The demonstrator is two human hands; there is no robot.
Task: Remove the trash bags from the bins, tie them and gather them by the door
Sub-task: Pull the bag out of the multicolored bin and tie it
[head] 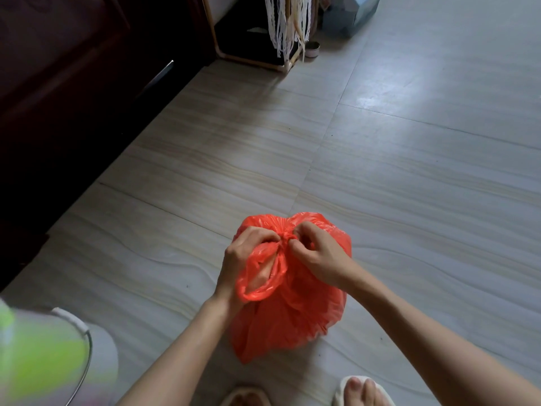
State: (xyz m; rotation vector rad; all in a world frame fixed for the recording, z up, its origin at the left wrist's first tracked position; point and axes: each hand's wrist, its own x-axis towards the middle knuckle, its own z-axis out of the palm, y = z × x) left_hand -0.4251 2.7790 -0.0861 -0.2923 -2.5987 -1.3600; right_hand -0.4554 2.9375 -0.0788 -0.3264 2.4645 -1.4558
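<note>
Orange-red plastic fills the middle of our view: the trash bag stands full on the tiled floor, just ahead of our two slippered feet. Its mouth is drawn into a knot at the top, and both our hands work there. Our left hand has its grip closed on the plastic on the near-left side of the knot, fingers curled over a gathered fold, while a loop of the bag's handle drapes across the wrist and palm. Our right hand meets it from the other side, its grip pinching the bunched plastic right against the knot, with thumb and fingertips pressed in.

Left of the bag and nearer to us, a blurred white bin with a wire rim and a green shape sits at the frame's edge. Beyond the bag to the left runs a dark wooden cabinet with a metal handle. Far behind the bag stands a light wooden rack hung with white lace strips, a small round tin beside its foot.
</note>
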